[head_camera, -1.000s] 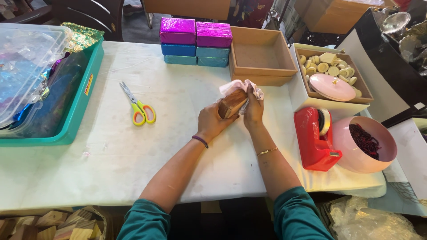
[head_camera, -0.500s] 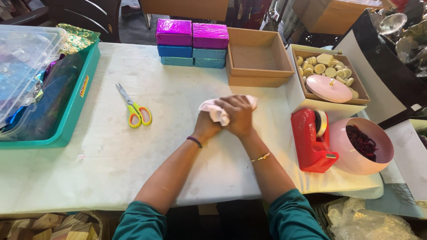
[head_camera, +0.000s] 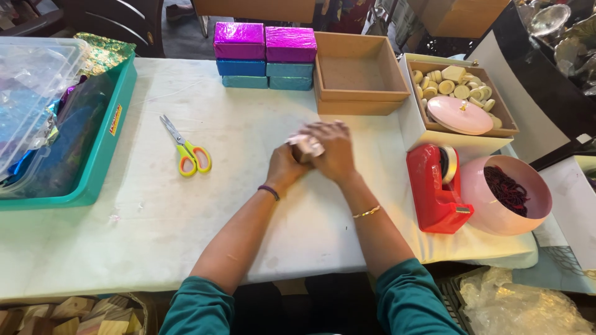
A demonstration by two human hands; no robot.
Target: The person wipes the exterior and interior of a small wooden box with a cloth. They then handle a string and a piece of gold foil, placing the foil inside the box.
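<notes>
A small block half wrapped in pale pink paper (head_camera: 305, 144) rests on the white table (head_camera: 186, 236), pressed between both hands. My left hand (head_camera: 284, 166) grips it from the near left side. My right hand (head_camera: 334, 149) lies over its top and right side, fingers curled over the paper. Most of the block is hidden under the hands; only a crumpled pink fold shows.
Yellow-handled scissors (head_camera: 186, 149) lie to the left. A teal tray of foil sheets (head_camera: 93, 167) sits at the far left. Stacked foil-wrapped boxes (head_camera: 266, 53), an open brown box (head_camera: 357, 74), a box of wooden pieces (head_camera: 459, 93), a red tape dispenser (head_camera: 434, 186) and a pink bowl (head_camera: 509, 192) stand behind and right.
The hands lowered the pink-wrapped block from an upright hold down onto the table. The right hand moved over the top and now covers it.
</notes>
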